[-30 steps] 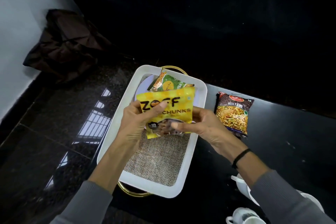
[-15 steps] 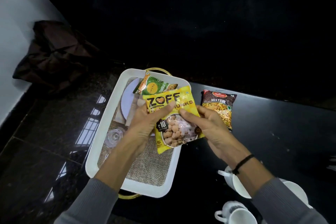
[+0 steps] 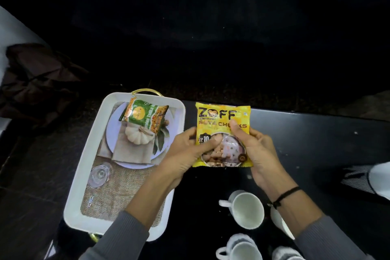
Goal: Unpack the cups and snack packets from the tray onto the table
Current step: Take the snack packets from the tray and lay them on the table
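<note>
- The green packet (image 3: pixel 145 117) lies alone at the far end of the white tray (image 3: pixel 84 175), not yet unpacked; it could be overlooked.
- The left hand (image 3: pixel 187 154) pinches the yellow packet (image 3: pixel 223 133), fingers (image 3: pixel 190 135) curled round its left edge; the slick film might slip if one side lets go early.
- The right hand (image 3: pixel 261 154) pinches the right edge likewise, holding the packet over the black counter (image 3: pixel 316 143), right of the tray.
- Lowering it nearer risks knocking the white cups (image 3: pixel 245 210) close under the wrists.
</note>
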`<state>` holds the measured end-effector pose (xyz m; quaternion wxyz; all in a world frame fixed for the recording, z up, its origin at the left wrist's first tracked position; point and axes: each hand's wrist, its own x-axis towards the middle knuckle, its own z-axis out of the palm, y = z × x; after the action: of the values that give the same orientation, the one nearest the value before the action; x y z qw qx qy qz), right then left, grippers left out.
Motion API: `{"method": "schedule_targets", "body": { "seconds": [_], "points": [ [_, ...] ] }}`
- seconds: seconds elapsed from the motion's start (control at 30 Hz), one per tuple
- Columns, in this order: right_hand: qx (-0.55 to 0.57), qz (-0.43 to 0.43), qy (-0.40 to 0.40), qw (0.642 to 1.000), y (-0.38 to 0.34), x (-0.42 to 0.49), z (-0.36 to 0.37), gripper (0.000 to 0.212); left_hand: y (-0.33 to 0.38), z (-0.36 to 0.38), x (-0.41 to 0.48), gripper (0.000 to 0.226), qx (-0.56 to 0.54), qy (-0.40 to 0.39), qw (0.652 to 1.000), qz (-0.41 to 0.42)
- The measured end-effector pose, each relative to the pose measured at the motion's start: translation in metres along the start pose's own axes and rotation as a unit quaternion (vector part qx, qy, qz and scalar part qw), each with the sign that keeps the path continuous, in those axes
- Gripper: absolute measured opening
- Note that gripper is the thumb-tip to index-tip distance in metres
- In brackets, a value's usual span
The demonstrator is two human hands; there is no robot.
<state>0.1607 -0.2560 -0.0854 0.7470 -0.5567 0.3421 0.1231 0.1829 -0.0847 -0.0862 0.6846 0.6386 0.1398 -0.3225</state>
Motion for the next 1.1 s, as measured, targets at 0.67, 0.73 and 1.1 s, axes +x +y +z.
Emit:
{"method": "schedule_targets", "body": {
  "seconds": [0.67,0.73,1.1],
  "points": [
    [-0.250,-0.094,0.144,0.953,0.009,0.036,-0.103,0.036,-0.008,0.094,0.038,0.019,0.349,0.138,0.926,0.045],
    [-0.361,-0.164,0.152,0.905,0.011,0.036,-0.103,0.045,-0.008,0.091,0.036,0.014,0.410,0.164,0.893,0.088],
    [-0.706,-0.267,-0.011,0.656,0.053,0.038,-0.097,0.071,-0.047,0.066,0.045,0.061,0.676,0.105,0.723,0.101]
  ]
}}
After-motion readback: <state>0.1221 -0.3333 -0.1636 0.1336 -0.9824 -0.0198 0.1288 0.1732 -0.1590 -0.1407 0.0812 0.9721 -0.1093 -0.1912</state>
